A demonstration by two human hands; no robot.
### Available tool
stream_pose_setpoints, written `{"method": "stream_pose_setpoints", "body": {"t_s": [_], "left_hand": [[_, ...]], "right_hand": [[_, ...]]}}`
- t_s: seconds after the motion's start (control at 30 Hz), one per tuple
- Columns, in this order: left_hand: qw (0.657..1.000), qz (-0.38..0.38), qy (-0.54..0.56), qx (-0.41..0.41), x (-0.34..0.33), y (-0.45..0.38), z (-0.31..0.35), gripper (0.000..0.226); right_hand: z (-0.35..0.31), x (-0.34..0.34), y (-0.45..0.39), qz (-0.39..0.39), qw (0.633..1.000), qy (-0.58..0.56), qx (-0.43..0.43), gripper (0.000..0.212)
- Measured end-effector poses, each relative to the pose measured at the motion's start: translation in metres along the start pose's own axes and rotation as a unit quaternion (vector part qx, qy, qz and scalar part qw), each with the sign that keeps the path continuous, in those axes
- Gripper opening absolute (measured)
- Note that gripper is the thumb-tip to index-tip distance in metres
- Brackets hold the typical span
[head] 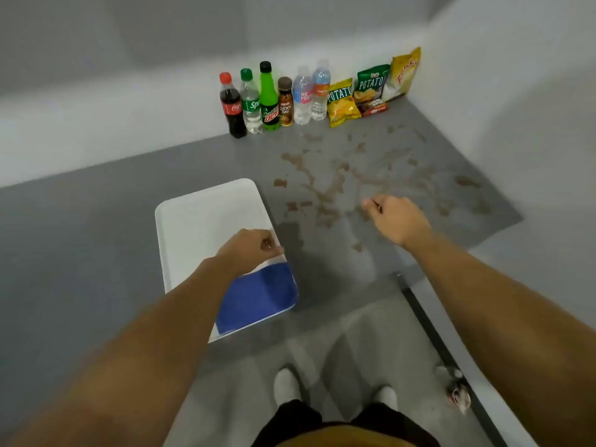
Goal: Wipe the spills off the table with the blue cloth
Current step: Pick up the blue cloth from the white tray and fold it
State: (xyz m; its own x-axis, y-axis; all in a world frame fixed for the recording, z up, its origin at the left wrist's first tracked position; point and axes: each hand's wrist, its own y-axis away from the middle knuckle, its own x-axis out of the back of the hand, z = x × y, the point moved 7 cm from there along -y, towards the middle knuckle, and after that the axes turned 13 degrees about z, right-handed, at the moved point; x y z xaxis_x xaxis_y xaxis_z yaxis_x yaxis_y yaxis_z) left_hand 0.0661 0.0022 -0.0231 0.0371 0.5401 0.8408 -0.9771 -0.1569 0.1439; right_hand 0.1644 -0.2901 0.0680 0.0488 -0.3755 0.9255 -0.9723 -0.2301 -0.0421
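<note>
Blue cloth flat in near corner of white tray, not yet lifted. Brown spills spread over grey table to right of tray, reaching back toward bottles and snack bags along wall.

Step in hand, by the look of it: picking up cloth. Best done by pinching far edge, lifting clear of tray rim, then bunching into a pad before first stroke. Wiping from outer splashes inward, probably, to avoid smearing wider; care near bottles, easily knocked over.

Left hand over tray, just beyond cloth's far edge, fingers curled with thumb and forefinger seemingly pinched together; whether anything held there, cannot tell. Right hand out over spills, well apart from cloth, fingers loosely curled, nothing visibly gripped; touching table or hovering, cannot tell.

Cloth thus nearest left hand, partly hidden under left forearm, right hand across tray's edge from it.
</note>
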Motion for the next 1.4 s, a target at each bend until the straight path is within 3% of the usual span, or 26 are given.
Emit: {"method": "stream_pose_setpoints", "body": {"t_s": [0.17,0.33,0.6,0.8,0.97,1.03,1.23,1.33,1.4], "left_hand": [[0.991,-0.116,-0.058,-0.017,-0.018,0.016,-0.023,0.049],[0.981,-0.137,-0.117,-0.077,-0.027,0.022,-0.023,0.061],[0.979,-0.177,-0.078,-0.069,-0.04,0.022,-0.024,0.048],[0.974,-0.225,0.016,-0.01,-0.035,0.019,-0.021,0.053],[0.97,-0.213,0.115,0.031,-0.02,0.008,0.001,0.046],[0.961,-0.2,0.185,0.048,-0.015,0.007,0.016,0.054],[0.903,-0.158,0.39,0.087,-0.015,0.006,0.066,0.052],[0.868,-0.135,0.464,0.11,-0.019,0.007,0.081,0.041],[0.842,-0.136,0.506,0.129,-0.025,0.011,0.089,0.035]], "right_hand": [[0.006,-0.016,0.014,-0.019,0.999,0.027,-0.033,0.046],[0.016,-0.022,0.017,-0.009,0.999,0.025,-0.046,0.046],[0.025,-0.021,0.015,-0.012,0.998,0.021,-0.054,0.051],[0.026,-0.027,0.015,-0.028,0.998,0.001,-0.058,0.054],[0.022,-0.043,0.02,-0.08,0.991,-0.058,-0.089,0.055],[0.014,-0.054,0.026,-0.115,0.982,-0.1,-0.113,0.052],[-0.028,-0.085,0.049,-0.171,0.926,-0.261,-0.21,0.068],[-0.038,-0.093,0.055,-0.13,0.9,-0.328,-0.257,0.07],[-0.038,-0.094,0.054,-0.066,0.906,-0.328,-0.259,0.065]]}}
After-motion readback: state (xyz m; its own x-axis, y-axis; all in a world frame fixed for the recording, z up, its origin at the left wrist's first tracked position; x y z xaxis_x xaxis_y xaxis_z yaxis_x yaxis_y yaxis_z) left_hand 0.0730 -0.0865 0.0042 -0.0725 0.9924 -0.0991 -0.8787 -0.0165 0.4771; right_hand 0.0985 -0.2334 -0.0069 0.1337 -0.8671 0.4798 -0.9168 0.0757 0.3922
